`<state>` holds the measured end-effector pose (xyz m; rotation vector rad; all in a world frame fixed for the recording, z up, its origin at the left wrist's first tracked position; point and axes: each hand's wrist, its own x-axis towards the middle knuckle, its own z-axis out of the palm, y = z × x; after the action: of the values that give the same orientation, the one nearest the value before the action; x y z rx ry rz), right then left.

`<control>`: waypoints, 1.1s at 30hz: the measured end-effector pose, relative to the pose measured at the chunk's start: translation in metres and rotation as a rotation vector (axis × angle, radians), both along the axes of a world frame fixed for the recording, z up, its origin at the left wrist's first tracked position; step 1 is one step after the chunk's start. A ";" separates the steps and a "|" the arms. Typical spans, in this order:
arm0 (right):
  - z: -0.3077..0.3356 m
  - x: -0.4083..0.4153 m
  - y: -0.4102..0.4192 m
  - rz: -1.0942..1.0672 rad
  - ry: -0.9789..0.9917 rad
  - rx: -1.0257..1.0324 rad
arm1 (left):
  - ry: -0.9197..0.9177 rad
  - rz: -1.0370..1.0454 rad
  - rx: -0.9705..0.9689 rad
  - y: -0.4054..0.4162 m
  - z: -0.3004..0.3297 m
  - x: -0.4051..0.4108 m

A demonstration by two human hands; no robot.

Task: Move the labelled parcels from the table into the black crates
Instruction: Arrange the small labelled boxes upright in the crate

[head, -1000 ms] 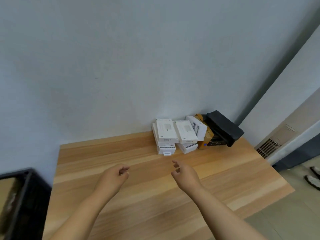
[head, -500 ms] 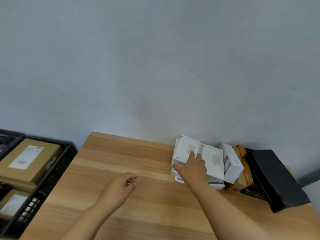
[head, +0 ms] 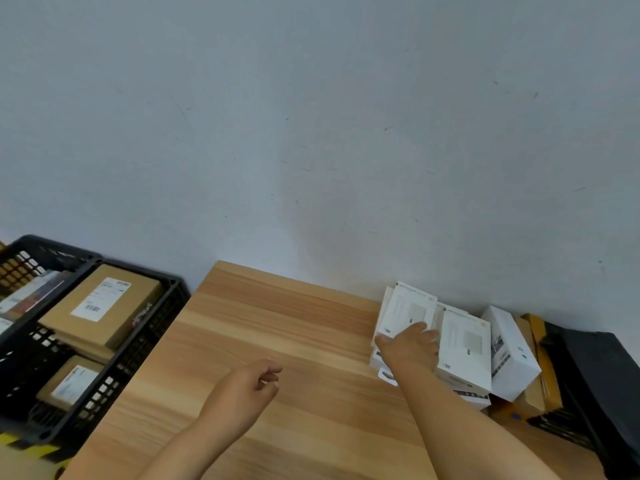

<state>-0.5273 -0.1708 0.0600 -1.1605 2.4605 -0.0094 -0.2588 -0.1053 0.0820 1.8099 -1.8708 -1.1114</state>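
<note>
While resting on the leftmost white box at the back of the counter, right hand laid flat, thumb at the near left corner, fingers spread over the lid; cannot tell whether actually gripping. Left hand loosely curled above bare wood, grasping nothing. More white boxes packed just beside, against the wall, then a brown carton and a black bag to the right. Left of the counter, black crate already holding brown labelled parcels.
</note>
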 end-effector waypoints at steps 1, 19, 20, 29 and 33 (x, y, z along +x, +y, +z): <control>-0.002 0.000 0.001 -0.018 -0.009 -0.005 | -0.006 -0.009 0.002 0.000 0.000 0.001; 0.019 0.043 0.020 -0.097 -0.138 -0.115 | -0.036 -0.134 -0.004 0.005 0.019 0.019; 0.024 0.049 0.027 -0.083 -0.161 -0.139 | -0.035 -0.145 -0.023 0.004 0.024 0.016; 0.098 0.106 0.067 0.126 -0.083 -0.487 | 0.018 -0.114 -0.227 -0.031 0.096 -0.013; 0.135 0.116 0.073 0.219 0.001 -0.665 | 0.096 -0.006 -0.237 -0.047 0.130 -0.018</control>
<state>-0.4110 -0.0975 0.1955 -1.6792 2.3760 -0.8127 -0.2773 -0.1525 0.2118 1.5935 -1.8645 -0.9176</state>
